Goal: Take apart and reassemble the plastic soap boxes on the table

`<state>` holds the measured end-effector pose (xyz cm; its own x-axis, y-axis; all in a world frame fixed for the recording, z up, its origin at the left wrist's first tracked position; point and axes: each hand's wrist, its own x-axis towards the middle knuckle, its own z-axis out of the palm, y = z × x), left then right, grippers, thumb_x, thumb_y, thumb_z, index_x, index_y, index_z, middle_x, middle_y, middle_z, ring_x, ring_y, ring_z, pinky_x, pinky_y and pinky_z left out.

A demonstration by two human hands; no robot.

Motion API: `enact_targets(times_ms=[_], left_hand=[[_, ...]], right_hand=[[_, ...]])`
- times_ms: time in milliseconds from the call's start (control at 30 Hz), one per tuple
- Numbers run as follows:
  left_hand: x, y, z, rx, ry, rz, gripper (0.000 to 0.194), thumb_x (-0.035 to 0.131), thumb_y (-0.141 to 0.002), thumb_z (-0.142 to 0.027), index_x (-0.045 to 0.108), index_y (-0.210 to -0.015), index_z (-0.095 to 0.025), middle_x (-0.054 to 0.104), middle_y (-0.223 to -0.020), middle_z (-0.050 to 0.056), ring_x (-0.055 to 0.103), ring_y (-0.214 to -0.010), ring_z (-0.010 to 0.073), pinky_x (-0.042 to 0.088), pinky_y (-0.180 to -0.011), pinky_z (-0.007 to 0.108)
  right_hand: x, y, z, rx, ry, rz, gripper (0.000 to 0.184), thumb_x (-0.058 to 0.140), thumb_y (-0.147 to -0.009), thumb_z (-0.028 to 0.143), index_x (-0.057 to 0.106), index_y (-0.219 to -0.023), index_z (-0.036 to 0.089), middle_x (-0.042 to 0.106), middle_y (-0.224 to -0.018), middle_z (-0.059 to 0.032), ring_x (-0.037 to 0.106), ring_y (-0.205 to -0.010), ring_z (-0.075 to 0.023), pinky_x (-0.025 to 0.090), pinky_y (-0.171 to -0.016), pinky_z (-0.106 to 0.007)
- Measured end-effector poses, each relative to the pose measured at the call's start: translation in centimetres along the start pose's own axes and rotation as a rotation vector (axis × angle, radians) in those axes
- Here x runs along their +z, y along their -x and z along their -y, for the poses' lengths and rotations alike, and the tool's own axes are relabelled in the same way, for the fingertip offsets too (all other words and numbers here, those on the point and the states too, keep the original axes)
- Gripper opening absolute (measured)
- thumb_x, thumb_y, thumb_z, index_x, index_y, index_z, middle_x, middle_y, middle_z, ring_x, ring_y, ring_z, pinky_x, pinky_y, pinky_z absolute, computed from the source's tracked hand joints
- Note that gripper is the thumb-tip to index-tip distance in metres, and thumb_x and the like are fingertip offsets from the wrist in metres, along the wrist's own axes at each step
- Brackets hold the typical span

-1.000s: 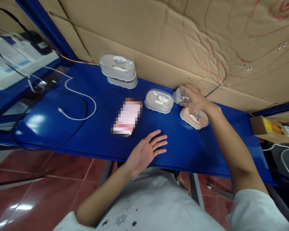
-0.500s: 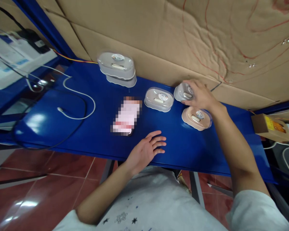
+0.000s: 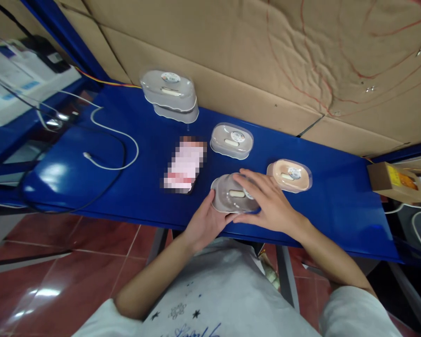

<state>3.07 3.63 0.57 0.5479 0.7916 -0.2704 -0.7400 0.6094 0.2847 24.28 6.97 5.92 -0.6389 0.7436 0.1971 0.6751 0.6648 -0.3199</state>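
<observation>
Close in front of my body, near the table's front edge, both hands hold a grey lidded plastic container [image 3: 226, 199]. It is oval, with a clear cover, a pale bar and a round sticker partly under my fingers. My left hand [image 3: 204, 223] grips its left side, thumb along the wall and fingers underneath. From above and the right, my right hand [image 3: 277, 208] spans its right end. A beige container [image 3: 290, 175] stands just beyond my right hand. Behind the held one sits another pale grey container [image 3: 231, 140]. Two grey containers [image 3: 168, 96] are stacked at the back left.
A phone [image 3: 185, 166] with a blurred screen lies left of the held container on the blue table [image 3: 337, 201]. White and black cables [image 3: 135, 150] curl at the left. Cardboard [image 3: 214, 61] lines the back. A small carton [image 3: 395, 182] stands at the far right.
My right hand has brought the grey container from the back of the table, beside the beige one, toward my body. My left hand, open before, has closed on it.
</observation>
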Motion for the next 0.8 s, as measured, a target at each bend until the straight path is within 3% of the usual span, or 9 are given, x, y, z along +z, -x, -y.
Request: enact_targets(times_ms=[133,267,533,667,800], left_hand=[[0.1,0.0,-0.2,-0.018,0.004,-0.011,0.055,0.046,-0.112,-0.053,0.053,-0.160,-0.028,0.059,-0.161,0.006,0.046,-0.156,0.0307,0.039,-0.128,0.052],[0.0,-0.1,-0.2,-0.026,0.030,-0.029,0.057,0.045,-0.112,-0.052,0.044,-0.165,-0.031,0.059,-0.161,0.006,0.043,-0.158,0.0319,0.034,-0.130,0.058],[-0.2,-0.1,-0.2,-0.024,0.045,-0.023,0.055,0.046,-0.112,-0.050,0.046,-0.164,-0.033,0.053,-0.167,0.004,0.034,-0.163,0.0321,0.030,-0.132,0.059],[-0.2,-0.2,-0.2,-0.038,0.042,-0.020,0.053,0.047,-0.111,-0.053,0.053,-0.159,-0.031,0.051,-0.168,0.003,0.031,-0.164,0.0331,0.028,-0.132,0.060],[0.0,-0.2,-0.3,-0.036,0.022,-0.005,0.053,0.046,-0.111,-0.054,0.058,-0.156,-0.028,0.054,-0.166,0.004,0.036,-0.162,0.0338,0.031,-0.131,0.060]], right_hand=[[-0.8,2.5,-3.0,0.074,-0.003,-0.037,0.103,0.070,-0.089,0.075,0.022,-0.172,0.034,0.048,-0.167,-0.0175,0.052,-0.150,-0.0419,0.048,-0.116,-0.063],[-1.1,4.0,-7.1,0.039,0.074,-0.020,0.103,0.070,-0.089,0.075,0.023,-0.172,0.034,0.050,-0.166,-0.0174,0.055,-0.147,-0.0430,0.049,-0.115,-0.064],[-0.8,-0.5,-14.0,0.096,0.220,0.054,0.095,0.060,-0.093,0.079,0.034,-0.169,0.029,0.044,-0.170,-0.0197,0.049,-0.152,-0.0447,0.041,-0.120,-0.068],[-0.9,-2.1,-14.5,0.135,0.238,0.074,0.092,0.055,-0.097,0.076,0.037,-0.167,0.021,0.041,-0.170,-0.0239,0.042,-0.157,-0.0453,0.034,-0.125,-0.070],[-0.9,-1.4,-10.8,0.072,0.123,-0.053,0.076,0.049,-0.105,0.065,0.035,-0.168,0.025,0.047,-0.168,-0.0190,0.042,-0.158,-0.0378,0.033,-0.128,-0.065]])
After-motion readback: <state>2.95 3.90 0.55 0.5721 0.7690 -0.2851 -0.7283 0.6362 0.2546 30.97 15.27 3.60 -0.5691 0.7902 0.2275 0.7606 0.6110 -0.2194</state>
